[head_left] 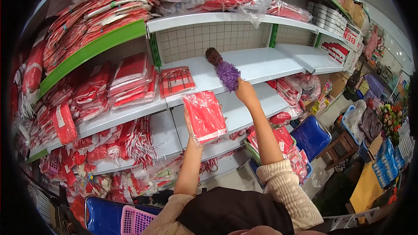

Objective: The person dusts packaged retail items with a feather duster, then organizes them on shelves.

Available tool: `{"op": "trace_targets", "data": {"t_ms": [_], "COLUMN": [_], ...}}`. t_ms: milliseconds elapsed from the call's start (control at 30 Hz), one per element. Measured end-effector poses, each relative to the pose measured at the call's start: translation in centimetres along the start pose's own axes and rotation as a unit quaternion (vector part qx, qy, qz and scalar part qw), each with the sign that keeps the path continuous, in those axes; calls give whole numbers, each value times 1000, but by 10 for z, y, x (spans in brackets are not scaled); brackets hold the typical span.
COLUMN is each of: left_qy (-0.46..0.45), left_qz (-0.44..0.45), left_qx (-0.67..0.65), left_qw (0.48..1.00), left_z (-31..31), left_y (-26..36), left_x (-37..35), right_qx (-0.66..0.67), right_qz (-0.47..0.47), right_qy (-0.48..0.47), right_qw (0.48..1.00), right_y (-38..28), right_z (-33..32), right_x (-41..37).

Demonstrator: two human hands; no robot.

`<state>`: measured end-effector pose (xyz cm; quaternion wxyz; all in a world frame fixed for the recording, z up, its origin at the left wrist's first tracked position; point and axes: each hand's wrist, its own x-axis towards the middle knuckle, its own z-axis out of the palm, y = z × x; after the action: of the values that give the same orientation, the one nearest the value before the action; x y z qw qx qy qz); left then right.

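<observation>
My left hand (188,119) holds up a flat red packet (204,116) in clear plastic, in front of the shelf edge. Most of that hand's fingers are behind the packet. My right hand (246,93) is closed round a fluffy duster (228,74), purple near my hand and brown at its far end. The duster lies over the white middle shelf (257,63). Just beyond the held packet, another red packet (177,80) with dark stripes rests on the same shelf, near the green upright.
Stacked red packets (130,80) fill the shelf on the left, with more bundles (100,13) above. A blue chair (310,137) and a filled basket (253,151) stand at the right. A pink basket (136,221) is at the lower left.
</observation>
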<state>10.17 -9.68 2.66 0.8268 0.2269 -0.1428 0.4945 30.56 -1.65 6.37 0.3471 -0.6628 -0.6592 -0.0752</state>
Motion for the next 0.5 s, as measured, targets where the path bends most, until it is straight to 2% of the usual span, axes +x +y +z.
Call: {"op": "trace_targets", "data": {"t_ms": [67, 167, 267, 367, 400, 433, 467, 500], "left_qy": [7, 20, 48, 68, 72, 80, 88, 97], "left_qz": [9, 33, 67, 75, 73, 71, 68, 66], "left_qx": [10, 13, 12, 35, 46, 47, 48, 49], "left_qw": [1000, 999, 997, 994, 994, 993, 993, 992], "left_z": [8, 10, 15, 23, 24, 18, 5, -7], "left_y": [0, -3, -11, -20, -22, -22, -21, -21], "left_x": [-3, -4, -3, -4, -4, -4, -5, -5], "right_qx": [-47, 36, 110, 244, 363, 473, 570, 577], "right_qz": [-18, -137, -133, 9, 76, 140, 200, 197], "right_qy": [60, 276, 231, 175, 88, -1, -91, -129], "right_qw": [997, 951, 958, 954, 924, 870, 791, 782], "right_y": [-22, -51, -51, -58, -52, -43, -39, -36], "right_z": [-18, -48, -44, -30, -26, -21, -23, -29], "right_x": [-24, -60, -110, -134, -137, -138, -138, -139]}}
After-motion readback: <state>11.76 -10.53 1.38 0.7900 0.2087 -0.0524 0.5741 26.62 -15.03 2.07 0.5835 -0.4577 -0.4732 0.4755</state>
